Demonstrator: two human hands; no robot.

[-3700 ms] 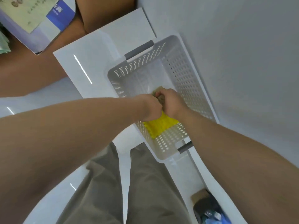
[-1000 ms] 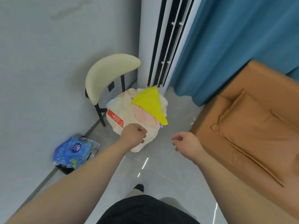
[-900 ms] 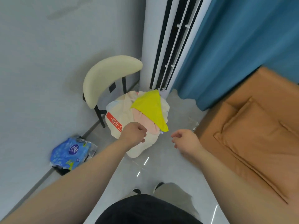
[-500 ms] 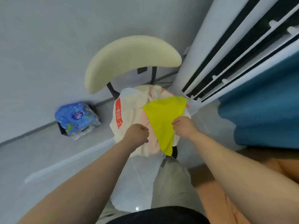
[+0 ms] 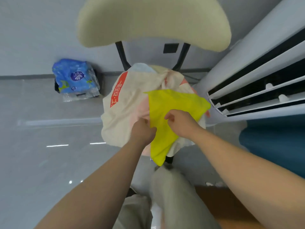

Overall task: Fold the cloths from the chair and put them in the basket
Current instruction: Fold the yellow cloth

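Yellow cloth (image 5: 173, 111) lies on top of the pile on the chair (image 5: 153, 22) seat, toward its right side, with one corner hanging over the front edge. Beneath it are a printed cream cloth (image 5: 122, 123) and a pink cloth (image 5: 140, 111). Left hand (image 5: 142, 132) is at the yellow cloth's left edge, fingers (image 5: 148, 123) curled and pinching it. Right hand (image 5: 180, 123) is on the cloth's middle, fingers (image 5: 170, 119) curled onto the fabric, apparently pinching a fold. Basket not in view. Step, by my reading: lift the yellow cloth off for folding. Risks:
- The pinch may catch the pink layer beneath, so two cloths rise together.
- The pile overhangs the seat's front and left edges, so a sideways drag could pull it onto the floor (image 5: 49, 162).
- A shallow grasp on thin fabric could slip and drop the cloth.
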